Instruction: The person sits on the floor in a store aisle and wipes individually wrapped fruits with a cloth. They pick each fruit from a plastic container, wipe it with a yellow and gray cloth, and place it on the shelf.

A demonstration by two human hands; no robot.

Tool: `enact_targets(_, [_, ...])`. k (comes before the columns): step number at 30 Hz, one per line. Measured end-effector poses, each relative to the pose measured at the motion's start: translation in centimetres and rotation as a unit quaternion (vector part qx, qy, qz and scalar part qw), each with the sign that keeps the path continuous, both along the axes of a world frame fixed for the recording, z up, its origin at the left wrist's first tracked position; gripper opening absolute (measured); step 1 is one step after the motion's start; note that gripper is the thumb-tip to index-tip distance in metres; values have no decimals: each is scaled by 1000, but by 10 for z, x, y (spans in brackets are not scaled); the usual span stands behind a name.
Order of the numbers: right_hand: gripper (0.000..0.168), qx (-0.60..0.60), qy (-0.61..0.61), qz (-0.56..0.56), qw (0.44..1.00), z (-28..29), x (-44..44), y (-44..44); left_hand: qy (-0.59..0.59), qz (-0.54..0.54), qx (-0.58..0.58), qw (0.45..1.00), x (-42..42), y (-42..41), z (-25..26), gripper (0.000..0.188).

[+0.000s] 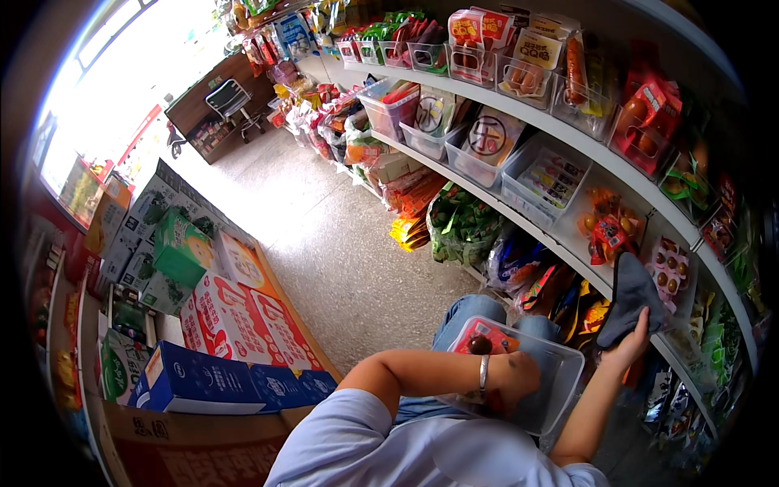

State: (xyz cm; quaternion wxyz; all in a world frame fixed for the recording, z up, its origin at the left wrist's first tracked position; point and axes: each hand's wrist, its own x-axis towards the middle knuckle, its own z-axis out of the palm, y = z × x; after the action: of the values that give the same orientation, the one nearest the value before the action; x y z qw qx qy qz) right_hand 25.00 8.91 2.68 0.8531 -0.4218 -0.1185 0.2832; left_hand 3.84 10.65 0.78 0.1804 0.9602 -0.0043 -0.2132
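My left hand (513, 378) reaches into a clear plastic bin (569, 383) resting on my lap. Red snack packets (487, 338) lie in the bin by that hand, one showing a brown round piece; the fingers are hidden, so what they hold cannot be told. My right hand (633, 341) holds up a dark grey cloth (636, 298) at the shelf edge. Just beyond the cloth, loose red and orange snack packets (611, 231) lie on the middle shelf, beside a pack of brown eggs (669, 268).
Curved white shelves (548, 122) with clear bins (544, 176) of packaged snacks run along the right. Bagged snacks (465, 222) stand low beneath them. At left are stacked drink cartons (225, 316) and a blue box (201, 377). A desk (213, 109) and a wheeled chair (228, 100) stand farther back.
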Motion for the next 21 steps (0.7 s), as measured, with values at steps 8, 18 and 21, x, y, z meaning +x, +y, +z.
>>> enact_targets(8, [45, 35, -1, 87, 996, 27, -47, -18, -4, 94, -158, 983, -9, 30, 13, 41])
enact_targets(18, [39, 12, -16, 156, 987, 16, -52, -23, 46, -5, -219, 975, -9, 33, 0, 49])
enact_targets(21, [41, 19, -22, 171, 985, 18, -52, -24, 29, -23, -238, 970, -8, 33, 5, 50])
